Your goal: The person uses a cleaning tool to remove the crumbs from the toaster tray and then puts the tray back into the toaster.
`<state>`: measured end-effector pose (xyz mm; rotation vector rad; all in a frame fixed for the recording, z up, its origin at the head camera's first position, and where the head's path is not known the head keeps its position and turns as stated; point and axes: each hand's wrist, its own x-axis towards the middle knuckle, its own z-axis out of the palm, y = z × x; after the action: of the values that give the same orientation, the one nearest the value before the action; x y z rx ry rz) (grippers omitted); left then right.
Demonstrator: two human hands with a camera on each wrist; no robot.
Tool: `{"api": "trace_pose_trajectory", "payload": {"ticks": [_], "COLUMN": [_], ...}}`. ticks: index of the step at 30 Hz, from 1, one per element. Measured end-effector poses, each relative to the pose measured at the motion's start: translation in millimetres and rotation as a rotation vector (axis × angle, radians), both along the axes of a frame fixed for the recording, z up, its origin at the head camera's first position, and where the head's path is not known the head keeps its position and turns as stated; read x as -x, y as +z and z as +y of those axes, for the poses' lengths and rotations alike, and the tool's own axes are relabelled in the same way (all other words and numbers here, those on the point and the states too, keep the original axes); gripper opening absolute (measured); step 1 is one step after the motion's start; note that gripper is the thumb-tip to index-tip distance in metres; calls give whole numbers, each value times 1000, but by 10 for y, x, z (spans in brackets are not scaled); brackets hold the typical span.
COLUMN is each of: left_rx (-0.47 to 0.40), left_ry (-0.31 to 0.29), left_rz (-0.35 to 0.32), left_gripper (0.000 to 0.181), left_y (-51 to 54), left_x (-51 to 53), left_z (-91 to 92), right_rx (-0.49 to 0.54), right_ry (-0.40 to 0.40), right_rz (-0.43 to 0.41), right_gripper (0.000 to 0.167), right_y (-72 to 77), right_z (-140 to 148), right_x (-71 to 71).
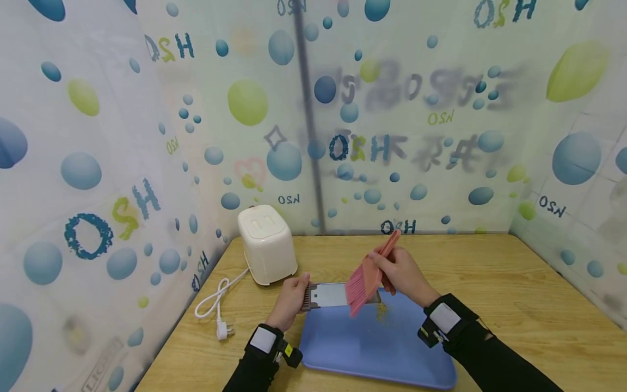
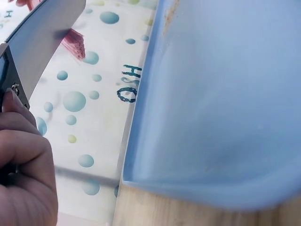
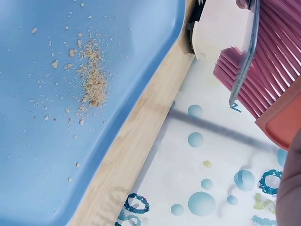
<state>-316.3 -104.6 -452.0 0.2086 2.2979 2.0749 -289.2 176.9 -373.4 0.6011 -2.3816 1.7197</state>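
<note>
My left hand (image 1: 291, 299) grips one end of a flat metal crumb tray (image 1: 329, 295), held above the far left part of a blue tray (image 1: 343, 348). In my right hand (image 1: 404, 275) is the handle of a pink brush (image 1: 361, 282), tilted with its bristles down against the crumb tray's right part. The right wrist view shows bristles (image 3: 277, 42) on both sides of the metal edge (image 3: 244, 70). A small heap of crumbs (image 3: 94, 84) lies in the blue tray, with loose bits scattered round it. The left wrist view shows the crumb tray (image 2: 44, 44) from below.
A cream toaster (image 1: 268, 245) stands at the back left of the wooden table (image 1: 514, 305). Its white cord (image 1: 213, 299) and plug (image 1: 223, 330) lie on the table to the left. A patterned curtain (image 1: 416, 136) surrounds the table at the back and sides.
</note>
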Motion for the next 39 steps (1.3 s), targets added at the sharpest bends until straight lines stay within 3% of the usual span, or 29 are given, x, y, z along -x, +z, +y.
{"api": "trace_pose_trajectory", "payload": {"ticks": [9, 39], "left_rx": [8, 2], "left_ry": [-11, -15], "left_rz": [-23, -34], "left_gripper": [48, 50], "left_y": [44, 30], "left_x": [-1, 21], "left_z": [-8, -10], "right_rx": [1, -39], "right_ry": [-15, -71], "right_rz": [24, 48], "right_gripper": [32, 31], "right_y": [17, 34], "right_z": [5, 121], "right_x": [2, -10]}}
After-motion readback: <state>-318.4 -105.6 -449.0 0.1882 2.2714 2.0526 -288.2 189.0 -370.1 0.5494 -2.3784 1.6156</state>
